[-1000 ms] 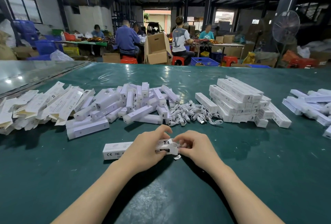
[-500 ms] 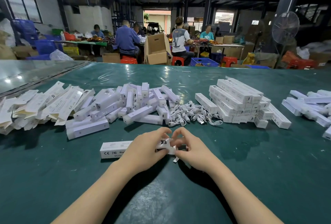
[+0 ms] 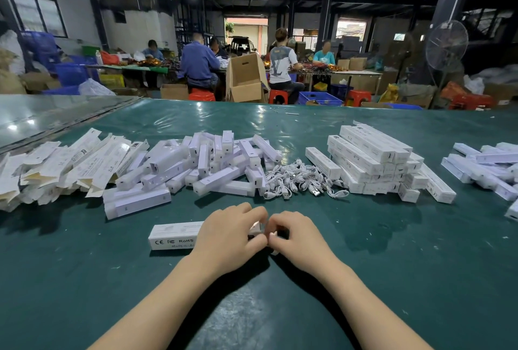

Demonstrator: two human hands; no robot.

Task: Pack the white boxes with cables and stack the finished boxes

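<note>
A long white box point(image 3: 173, 234) printed with CE, FC and RoHS marks lies on the green table, its left end showing. My left hand point(image 3: 227, 234) grips its right half. My right hand point(image 3: 297, 237) pinches the box's right end, where the flap is; that end is mostly hidden by my fingers. White coiled cables point(image 3: 300, 180) lie in a heap beyond my hands. A stack of finished white boxes point(image 3: 372, 164) stands to the right of the cables.
A pile of white plastic-looking units point(image 3: 213, 164) lies at centre left, flat unfolded box sleeves point(image 3: 56, 167) at far left. More white boxes point(image 3: 487, 170) lie at the far right edge. Beyond the table people sit working among cardboard cartons point(image 3: 245, 80).
My hands have drawn together over the box's right end, and the open flap seen earlier is now covered by my fingers. The box has shifted slightly left.
</note>
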